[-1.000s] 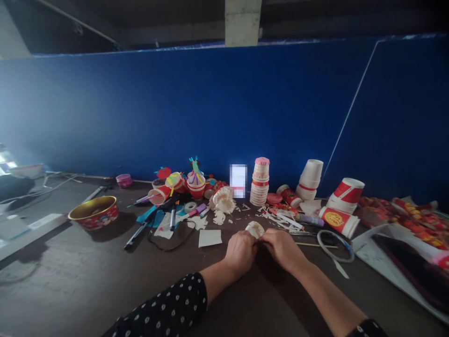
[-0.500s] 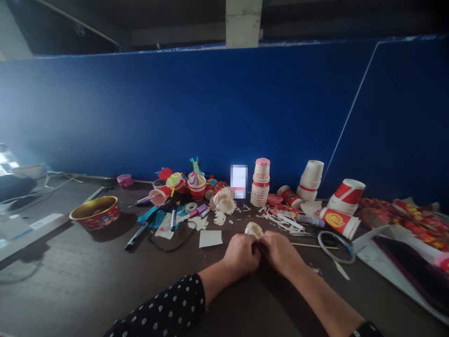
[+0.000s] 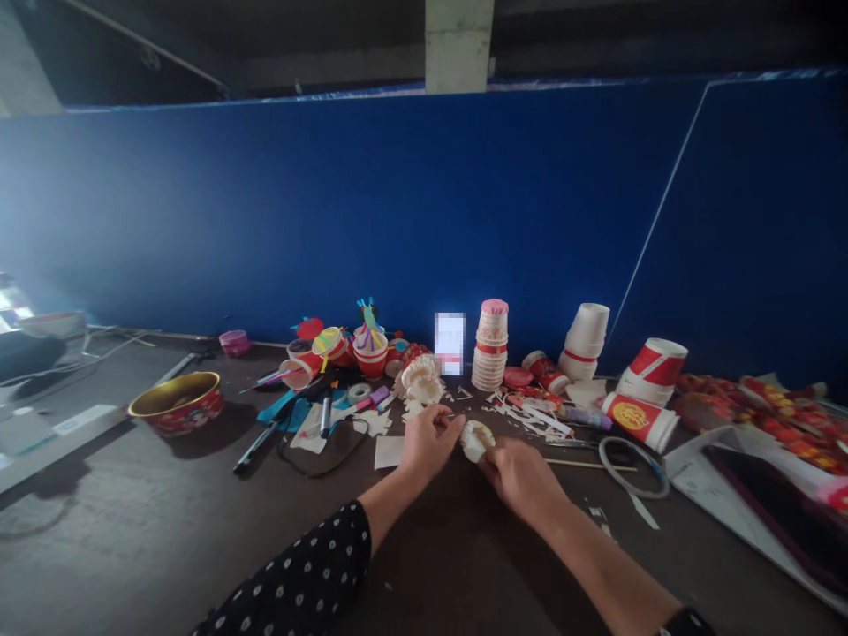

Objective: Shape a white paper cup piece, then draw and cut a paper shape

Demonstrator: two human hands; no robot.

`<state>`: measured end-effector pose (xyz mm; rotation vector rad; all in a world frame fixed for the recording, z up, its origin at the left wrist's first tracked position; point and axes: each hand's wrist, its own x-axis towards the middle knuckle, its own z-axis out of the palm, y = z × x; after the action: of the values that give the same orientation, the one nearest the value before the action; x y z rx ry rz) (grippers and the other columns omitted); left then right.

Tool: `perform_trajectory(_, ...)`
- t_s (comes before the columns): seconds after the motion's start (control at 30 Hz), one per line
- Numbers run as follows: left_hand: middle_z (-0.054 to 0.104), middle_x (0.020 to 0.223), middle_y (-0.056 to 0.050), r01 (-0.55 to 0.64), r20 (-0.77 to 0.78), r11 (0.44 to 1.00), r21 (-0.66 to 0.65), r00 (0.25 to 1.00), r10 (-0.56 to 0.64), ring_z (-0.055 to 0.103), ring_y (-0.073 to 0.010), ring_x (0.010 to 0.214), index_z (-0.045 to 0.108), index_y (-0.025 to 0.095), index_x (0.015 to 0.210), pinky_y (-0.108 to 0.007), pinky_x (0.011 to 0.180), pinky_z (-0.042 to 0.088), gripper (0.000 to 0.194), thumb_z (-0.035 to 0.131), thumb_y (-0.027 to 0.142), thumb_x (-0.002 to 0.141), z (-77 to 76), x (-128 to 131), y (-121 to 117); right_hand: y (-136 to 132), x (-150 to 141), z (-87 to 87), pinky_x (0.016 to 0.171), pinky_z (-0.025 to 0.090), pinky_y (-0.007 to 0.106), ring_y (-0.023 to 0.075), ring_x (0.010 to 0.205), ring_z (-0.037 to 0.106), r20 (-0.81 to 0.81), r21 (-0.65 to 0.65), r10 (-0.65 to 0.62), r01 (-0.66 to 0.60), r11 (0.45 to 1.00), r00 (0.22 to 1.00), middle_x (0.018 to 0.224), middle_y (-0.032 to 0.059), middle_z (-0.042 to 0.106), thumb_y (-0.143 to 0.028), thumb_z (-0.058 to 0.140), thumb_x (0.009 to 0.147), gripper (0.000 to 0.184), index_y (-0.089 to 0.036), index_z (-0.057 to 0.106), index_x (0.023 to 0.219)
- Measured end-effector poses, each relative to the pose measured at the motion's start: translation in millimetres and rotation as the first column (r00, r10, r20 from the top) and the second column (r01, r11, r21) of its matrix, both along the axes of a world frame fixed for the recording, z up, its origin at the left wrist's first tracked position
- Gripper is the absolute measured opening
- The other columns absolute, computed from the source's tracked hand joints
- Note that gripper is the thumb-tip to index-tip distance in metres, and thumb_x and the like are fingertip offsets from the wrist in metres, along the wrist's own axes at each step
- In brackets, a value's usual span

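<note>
A small white paper piece with a scalloped, cup-like rim (image 3: 473, 442) is held up at the middle of the table. My right hand (image 3: 523, 477) is closed on its lower right edge. Just left of the paper piece is my left hand (image 3: 427, 442), its fingers curled together in a pinch; whatever they hold is too small to make out. Partly behind that hand lies a square of white paper (image 3: 388, 452). A larger ruffled white paper form (image 3: 422, 380) rests farther back.
Paper cups stand in a stack (image 3: 488, 353), with more cups (image 3: 639, 415) at the right. White paper scraps (image 3: 530, 415), markers (image 3: 326, 415) and a cable coil (image 3: 632, 468) lie around. A gold-lined red bowl (image 3: 177, 402) sits at left, a tray with a dark tablet (image 3: 775, 495) at right.
Both hands were together at the paper piece. My left hand has come away to the left and slightly farther back, while the right keeps hold of the piece, which now shows more fully.
</note>
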<state>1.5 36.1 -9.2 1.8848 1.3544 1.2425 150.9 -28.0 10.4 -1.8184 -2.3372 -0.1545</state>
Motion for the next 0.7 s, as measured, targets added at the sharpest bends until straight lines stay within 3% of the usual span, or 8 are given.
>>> perform_trajectory(0.07, 0.057, 0.066, 0.0, 0.056, -0.051, 0.998, 0.02, 0.997, -0.055, 0.05, -0.0112, 0.056, 0.058, 0.015, 0.083, -0.022, 0.055, 0.038, 0.03, 0.059, 0.04, 0.068, -2.5, 4, -5, 0, -1, -0.2, 0.062, 0.036, 0.023, 0.0175, 0.073, 0.061, 0.009, 0.007, -0.007, 0.007, 1.0, 1.0, 0.079, 0.01, 0.067, -0.023, 0.043, 0.083, 0.026, -0.015, 0.066, 0.073)
perform_trajectory(0.2, 0.055, 0.067, 0.001, 0.038, -0.213, 0.997, 0.062, 0.977, -0.023, 0.049, -0.0127, 0.061, 0.055, 0.016, 0.082, -0.023, 0.058, 0.036, 0.026, 0.065, 0.03, 0.063, -3.7, 9, -13, 1, -1, -0.9, 0.063, 0.037, 0.022, 0.0169, 0.074, 0.06, 0.006, 0.012, -0.002, 0.002, 1.0, 1.0, 0.081, 0.0092, 0.067, -0.023, 0.041, 0.084, 0.027, -0.015, 0.066, 0.077)
perform_trajectory(0.43, 0.052, 0.064, 0.001, 0.059, -0.337, 0.991, 0.124, 0.941, -0.014, 0.046, -0.0123, 0.061, 0.055, 0.016, 0.07, -0.023, 0.058, 0.032, 0.006, 0.056, 0.022, 0.071, 0.6, 8, -15, 1, -2, -0.8, 0.062, 0.036, 0.023, 0.0165, 0.072, 0.06, 0.004, 0.028, 0.031, -0.031, 0.999, 1.0, 0.076, 0.0078, 0.066, -0.023, 0.042, 0.085, 0.027, -0.016, 0.066, 0.074)
perform_trajectory(0.7, 0.054, 0.058, -0.001, 0.025, -0.419, 0.996, 0.081, 0.908, 0.012, 0.045, -0.0119, 0.056, 0.054, 0.015, 0.057, -0.024, 0.055, 0.029, 0.02, 0.046, 0.021, 0.075, -3.1, 8, -9, 1, -2, 0.9, 0.064, 0.036, 0.024, 0.0171, 0.073, 0.059, 0.003, 0.014, 0.044, -0.045, 0.999, 0.999, 0.076, 0.0084, 0.065, -0.02, 0.043, 0.083, 0.027, -0.016, 0.066, 0.071)
